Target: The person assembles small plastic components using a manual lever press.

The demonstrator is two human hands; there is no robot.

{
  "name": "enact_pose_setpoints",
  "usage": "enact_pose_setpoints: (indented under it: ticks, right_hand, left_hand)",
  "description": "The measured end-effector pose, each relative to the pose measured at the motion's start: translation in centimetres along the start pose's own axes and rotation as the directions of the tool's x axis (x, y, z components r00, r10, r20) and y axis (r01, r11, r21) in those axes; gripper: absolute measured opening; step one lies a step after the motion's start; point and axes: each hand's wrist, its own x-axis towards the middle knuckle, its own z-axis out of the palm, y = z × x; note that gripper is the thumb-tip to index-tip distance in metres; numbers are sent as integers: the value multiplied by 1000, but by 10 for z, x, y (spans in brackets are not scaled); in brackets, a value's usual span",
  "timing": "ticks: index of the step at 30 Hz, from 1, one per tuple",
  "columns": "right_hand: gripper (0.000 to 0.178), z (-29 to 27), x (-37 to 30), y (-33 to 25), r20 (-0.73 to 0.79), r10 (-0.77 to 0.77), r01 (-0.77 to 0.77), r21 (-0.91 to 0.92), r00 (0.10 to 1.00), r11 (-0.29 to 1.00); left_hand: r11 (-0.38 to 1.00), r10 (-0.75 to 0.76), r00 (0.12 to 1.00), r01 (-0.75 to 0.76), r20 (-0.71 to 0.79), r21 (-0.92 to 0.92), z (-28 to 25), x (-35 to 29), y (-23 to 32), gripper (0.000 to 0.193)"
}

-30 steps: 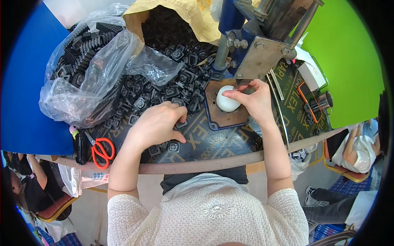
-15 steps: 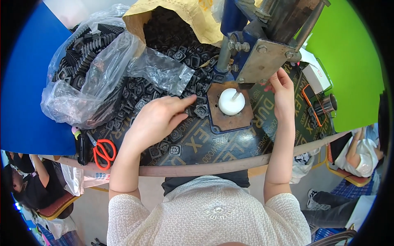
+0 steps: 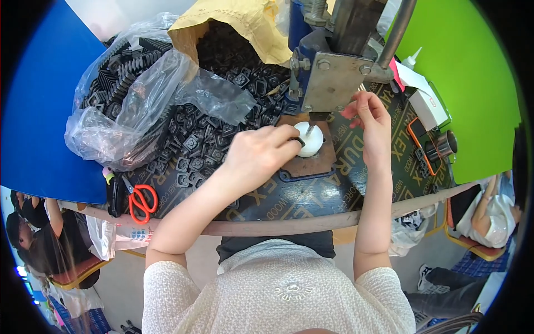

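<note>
My left hand (image 3: 261,153) reaches over the base of a bench press, its fingers closed on a small black plastic piece (image 3: 298,141). That piece is at the left side of a white round block (image 3: 311,146), which has a metal pin (image 3: 310,129) standing up from it. Under the block lies the brown, rust-toned base plate (image 3: 311,165). My right hand (image 3: 369,119) is raised beside the press head (image 3: 334,82), thumb and fingertips drawn together. What they hold, if anything, cannot be made out.
Loose black plastic pieces (image 3: 192,143) heap up at left, below a clear bag (image 3: 105,139) and a yellow sack (image 3: 239,16). Red-handled scissors (image 3: 143,203) lie near the front edge. At right are a white box (image 3: 427,108), a metal cup (image 3: 444,143) and an orange-edged phone (image 3: 416,129).
My left hand has moved right, from the heap to the white block, and now has a black plastic piece. My right hand has shifted slightly left. The press's lever stands at a different angle.
</note>
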Motion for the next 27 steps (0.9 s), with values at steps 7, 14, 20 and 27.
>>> enact_pose_setpoints:
  ticks: [7,14,20,27]
  right_hand:
    - [31,0,0,-2,16,-15,15,-13,1000,1000]
    - [31,0,-2,-2,-11,-13,13,-8,1000,1000]
    - [30,-1,-3,-7,-75,-96,98,33,993,995]
    - [43,-7,33,-120,-272,-494,513,0,826,858]
  left_hand:
    - [980,-111,992,99,-59,-173,16,0,5,20]
    - [905,-313,948,281,-53,-320,23,6,15,19]
    - [762,-468,876,331,-118,-557,41,2,12,27]
    - [636,-570,822,446,6,-630,40,-3,6,47]
